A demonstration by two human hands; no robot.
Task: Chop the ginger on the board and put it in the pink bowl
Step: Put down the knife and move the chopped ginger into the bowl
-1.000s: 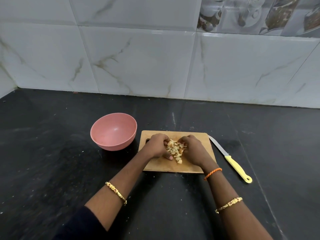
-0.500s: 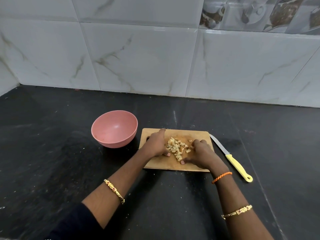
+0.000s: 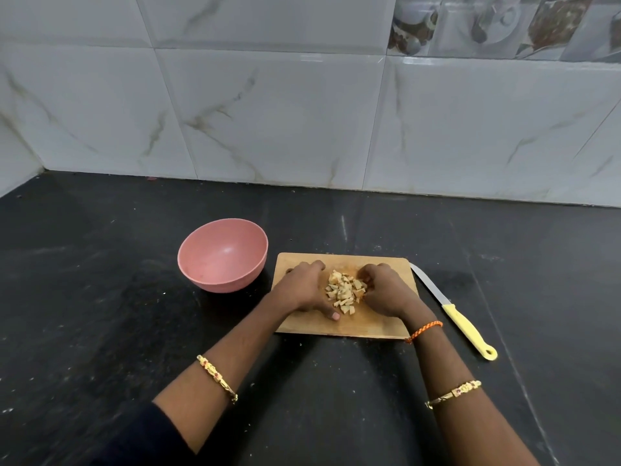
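Two bare hands cup one small pile of chopped ginger on one wooden cutting board.

The left hand (image 3: pixel 304 289) and right hand (image 3: pixel 386 290) rest on the rectangular wooden board (image 3: pixel 369 326), fingers curved inward against either side of the pale ginger pieces (image 3: pixel 344 290), touching the heap without lifting it. One round pink plastic bowl (image 3: pixel 222 254) sits just left of the board on the black stone counter (image 3: pixel 100 314). One yellow-handled steel knife (image 3: pixel 452 312) lies beside the board's right edge. The wrists show two gold bangles and one orange thread band (image 3: pixel 424 330).
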